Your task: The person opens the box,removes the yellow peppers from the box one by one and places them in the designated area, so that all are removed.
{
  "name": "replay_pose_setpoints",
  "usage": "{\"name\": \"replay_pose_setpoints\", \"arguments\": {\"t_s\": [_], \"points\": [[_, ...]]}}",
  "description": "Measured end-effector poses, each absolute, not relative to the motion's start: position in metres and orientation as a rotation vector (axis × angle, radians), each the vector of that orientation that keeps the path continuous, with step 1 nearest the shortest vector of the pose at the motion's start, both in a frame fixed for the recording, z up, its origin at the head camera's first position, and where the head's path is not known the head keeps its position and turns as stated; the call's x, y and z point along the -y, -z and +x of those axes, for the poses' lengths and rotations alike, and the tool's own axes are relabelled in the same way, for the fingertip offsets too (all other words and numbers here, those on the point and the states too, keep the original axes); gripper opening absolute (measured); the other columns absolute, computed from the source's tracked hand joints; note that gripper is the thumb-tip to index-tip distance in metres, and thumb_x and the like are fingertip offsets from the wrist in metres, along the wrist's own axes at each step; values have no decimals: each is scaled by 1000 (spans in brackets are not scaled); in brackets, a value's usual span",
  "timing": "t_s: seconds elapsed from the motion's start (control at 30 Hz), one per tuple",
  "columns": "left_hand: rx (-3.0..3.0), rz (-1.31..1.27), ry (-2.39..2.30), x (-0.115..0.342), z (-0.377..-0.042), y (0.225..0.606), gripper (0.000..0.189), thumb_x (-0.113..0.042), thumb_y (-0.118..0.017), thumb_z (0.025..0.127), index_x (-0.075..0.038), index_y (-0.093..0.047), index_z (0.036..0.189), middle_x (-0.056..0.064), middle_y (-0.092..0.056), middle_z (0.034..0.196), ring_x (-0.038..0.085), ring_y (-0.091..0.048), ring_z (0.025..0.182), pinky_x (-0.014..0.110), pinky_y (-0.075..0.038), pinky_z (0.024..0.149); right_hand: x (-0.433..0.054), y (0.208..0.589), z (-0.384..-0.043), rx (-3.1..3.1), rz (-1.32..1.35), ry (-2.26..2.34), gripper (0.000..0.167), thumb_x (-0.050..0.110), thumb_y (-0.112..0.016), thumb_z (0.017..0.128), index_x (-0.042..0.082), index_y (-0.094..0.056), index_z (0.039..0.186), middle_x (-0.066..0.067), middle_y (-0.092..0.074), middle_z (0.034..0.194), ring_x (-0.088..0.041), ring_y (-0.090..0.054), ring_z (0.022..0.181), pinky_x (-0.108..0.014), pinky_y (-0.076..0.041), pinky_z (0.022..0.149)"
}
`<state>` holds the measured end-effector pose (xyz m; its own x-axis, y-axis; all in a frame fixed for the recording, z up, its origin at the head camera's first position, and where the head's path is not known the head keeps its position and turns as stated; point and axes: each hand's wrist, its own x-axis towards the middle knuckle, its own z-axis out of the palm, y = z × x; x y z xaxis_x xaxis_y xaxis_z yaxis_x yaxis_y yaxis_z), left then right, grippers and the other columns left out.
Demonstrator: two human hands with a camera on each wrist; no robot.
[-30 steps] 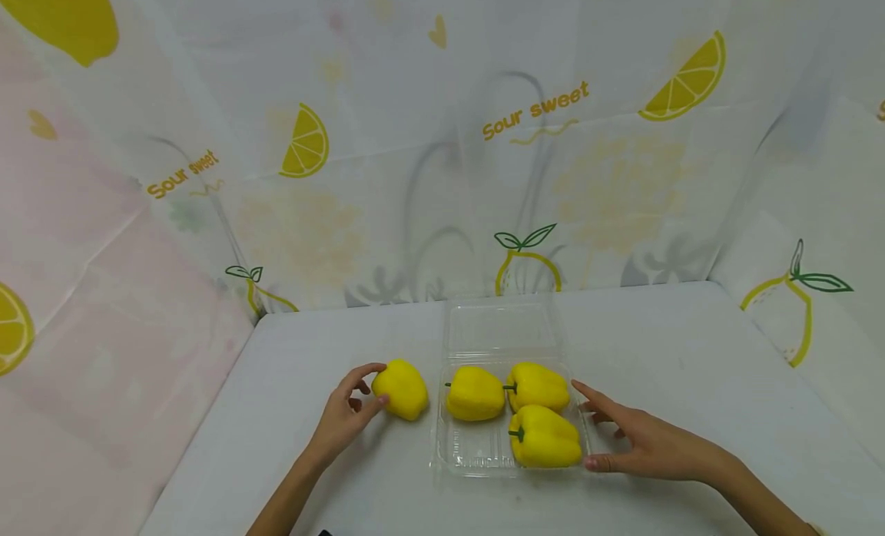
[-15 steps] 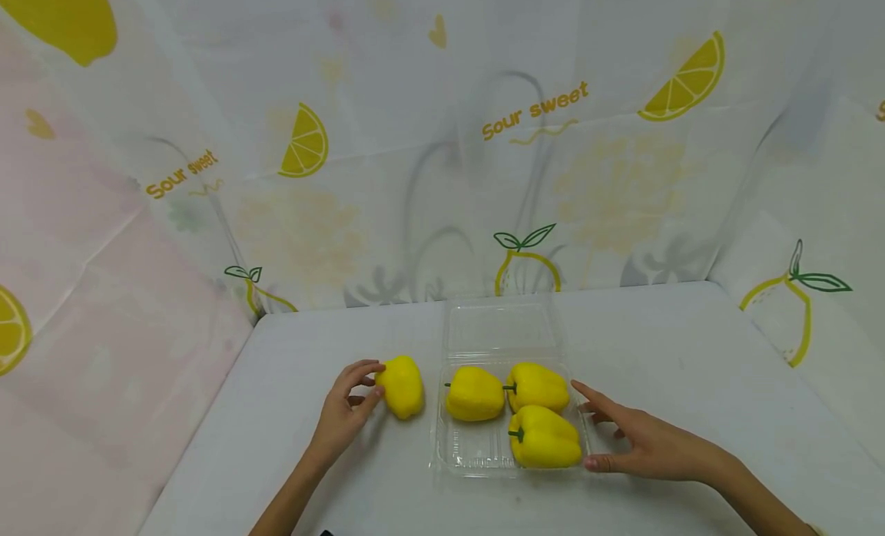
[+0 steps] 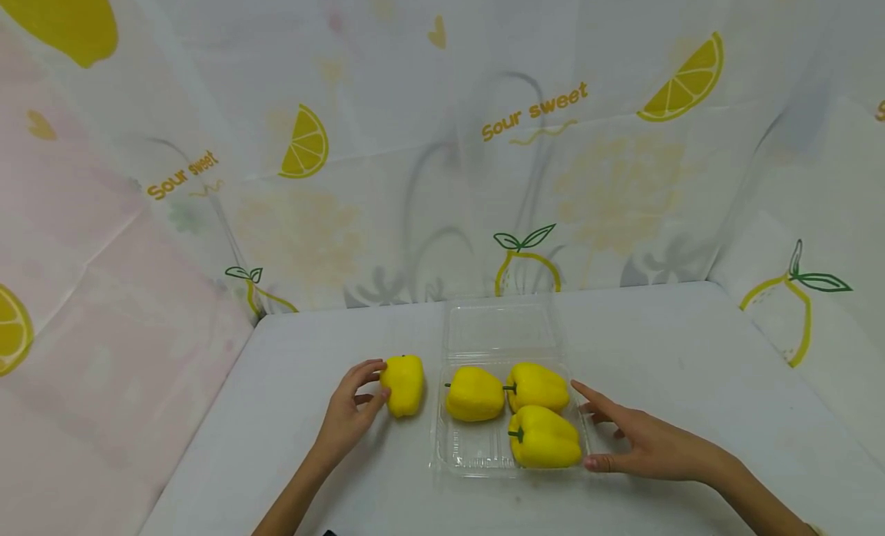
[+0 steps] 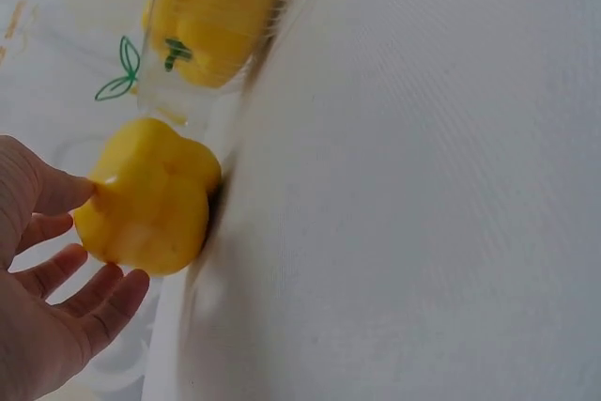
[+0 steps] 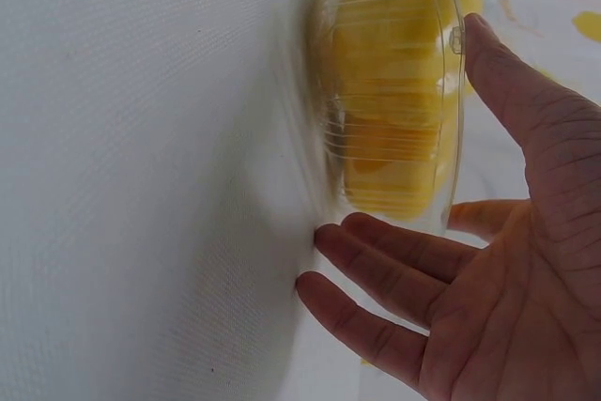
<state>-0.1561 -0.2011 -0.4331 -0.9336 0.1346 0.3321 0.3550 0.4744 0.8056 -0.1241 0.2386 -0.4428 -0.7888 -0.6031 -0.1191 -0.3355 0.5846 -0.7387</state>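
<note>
A yellow bell pepper (image 3: 403, 385) lies on the table left of the clear plastic box, its short stem at the far end. My left hand (image 3: 353, 408) holds it from the left with the thumb and fingertips; in the left wrist view the thumb (image 4: 66, 192) meets its side. The hinged clear box (image 3: 478, 450) stands with its lid (image 3: 502, 327) laid back, three yellow bell peppers (image 3: 474, 394) inside. My right hand (image 3: 639, 444) rests spread at the box's right side, thumb and index finger at its rim. In the right wrist view, its lower fingers (image 5: 371, 326) stand apart from the box.
A white cloth covers the table (image 3: 657, 344). Behind and beside it hangs a curtain (image 3: 387, 175) printed with lemons and lettering. A small dark object (image 3: 329, 533) shows at the bottom edge of the head view.
The loose bell pepper has turned under my left hand, its stem coming into view at the far end. My left hand has shifted slightly. The right hand and the box stay put.
</note>
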Motion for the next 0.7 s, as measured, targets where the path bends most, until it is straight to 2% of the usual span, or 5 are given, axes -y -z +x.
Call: {"name": "replay_pose_setpoints", "arguments": {"t_s": [0.13,0.3,0.37,0.53,0.7], "points": [[2483,-415,1428,200,-155,433,39,9,-67,88,9,-57,126,28,-52,132,46,-52,117,50,-53,83,-238,443,-124,-2457,-761,1038,95,45,-69,91,21,-7,160,-21,-49,139,-35,-55,112,-44,-52,82],[2463,-397,1388,210,-164,451,40,-2,-69,91,-2,-59,129,19,-53,136,32,-49,124,55,-51,85,-238,443,-124,-2449,-761,1043,95,45,-69,91,22,-7,160,-22,-48,140,-36,-54,113,-46,-51,83],[2463,-398,1361,213,-167,458,40,-6,-71,91,-8,-59,129,12,-54,136,26,-49,123,52,-51,85,-239,443,-124,-2446,-760,1046,95,45,-69,91,22,-7,160,-22,-48,140,-36,-54,114,-46,-51,83],[2472,-395,1284,206,-160,451,39,-7,-73,90,-9,-61,126,3,-56,130,22,-49,119,45,-52,85,-239,442,-124,-2442,-755,1050,95,45,-68,91,23,-7,160,-23,-47,141,-36,-54,115,-43,-51,84],[2495,-413,1222,192,-149,441,38,-8,-76,87,-9,-63,123,2,-57,129,18,-47,118,40,-51,85,-238,441,-124,-2433,-755,1055,94,44,-69,91,21,-7,160,-23,-47,141,-36,-53,115,-40,-51,85]]}}
